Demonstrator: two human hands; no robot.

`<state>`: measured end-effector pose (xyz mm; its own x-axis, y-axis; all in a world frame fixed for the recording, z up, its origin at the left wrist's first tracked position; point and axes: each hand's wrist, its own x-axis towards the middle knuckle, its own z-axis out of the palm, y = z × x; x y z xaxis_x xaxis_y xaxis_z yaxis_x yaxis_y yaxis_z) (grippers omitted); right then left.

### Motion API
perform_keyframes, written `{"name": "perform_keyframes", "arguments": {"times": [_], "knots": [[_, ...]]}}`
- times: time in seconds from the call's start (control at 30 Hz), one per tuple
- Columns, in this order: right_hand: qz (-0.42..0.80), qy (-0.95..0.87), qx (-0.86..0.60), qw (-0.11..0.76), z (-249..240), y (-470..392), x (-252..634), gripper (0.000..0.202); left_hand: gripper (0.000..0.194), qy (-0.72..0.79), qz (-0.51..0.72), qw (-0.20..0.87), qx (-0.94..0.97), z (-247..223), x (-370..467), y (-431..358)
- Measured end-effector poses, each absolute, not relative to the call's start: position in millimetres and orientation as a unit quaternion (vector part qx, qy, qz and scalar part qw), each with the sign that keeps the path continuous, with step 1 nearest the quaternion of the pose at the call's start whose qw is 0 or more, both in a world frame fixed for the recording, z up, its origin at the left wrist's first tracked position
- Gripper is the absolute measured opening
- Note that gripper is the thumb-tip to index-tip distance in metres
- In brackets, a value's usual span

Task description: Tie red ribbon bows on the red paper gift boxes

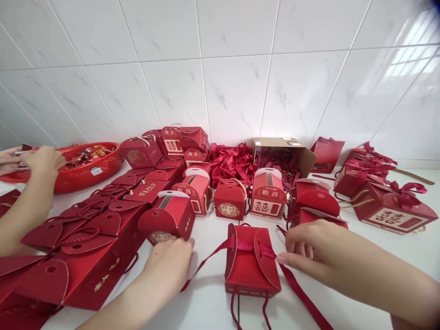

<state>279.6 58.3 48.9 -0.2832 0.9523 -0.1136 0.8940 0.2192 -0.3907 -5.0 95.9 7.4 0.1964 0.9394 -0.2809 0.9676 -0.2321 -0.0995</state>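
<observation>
A red gift box [252,261] with a slotted, rounded flap on each side stands in front of me. A dark red ribbon [302,293] threads through the slots, its tails reaching out left and right. My left hand [170,261] lies left of the box, beside the left tail, fingers curled under and mostly hidden. On the other side, my right hand [314,247] hovers with bent fingers, its thumb stretched out apart from them and touching the ribbon at the box's edge. Two twisted red cords [233,307] hang from the box front.
Rows of closed red boxes [103,256] fill the left. Another person's hands [43,160] work over a red basket [87,169] of sweets. Behind are more boxes [268,192], a ribbon heap [232,165] and a cardboard carton [305,158]. Bow-tied boxes [395,208] stand right.
</observation>
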Motion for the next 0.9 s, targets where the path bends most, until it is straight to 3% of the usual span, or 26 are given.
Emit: {"name": "perform_keyframes", "arguments": {"times": [0.13,0.23,0.47,0.6,0.9], "knots": [[0.237,-0.770,-0.592,0.036,41,68,271,0.038,0.033,0.539,0.092,0.191,0.815,15,14,91],[0.274,-0.762,-0.586,0.024,34,75,262,0.040,0.027,0.480,0.178,0.323,0.795,15,25,89],[0.417,-0.729,-0.524,0.140,14,90,244,0.037,0.026,0.514,0.235,0.461,0.684,-3,14,97],[0.492,-0.706,-0.470,0.195,12,97,245,0.042,0.029,0.514,0.208,0.552,0.623,3,2,98],[0.463,-0.720,-0.492,0.161,32,93,264,0.041,0.045,0.513,0.213,0.582,0.594,0,-11,99]]}}
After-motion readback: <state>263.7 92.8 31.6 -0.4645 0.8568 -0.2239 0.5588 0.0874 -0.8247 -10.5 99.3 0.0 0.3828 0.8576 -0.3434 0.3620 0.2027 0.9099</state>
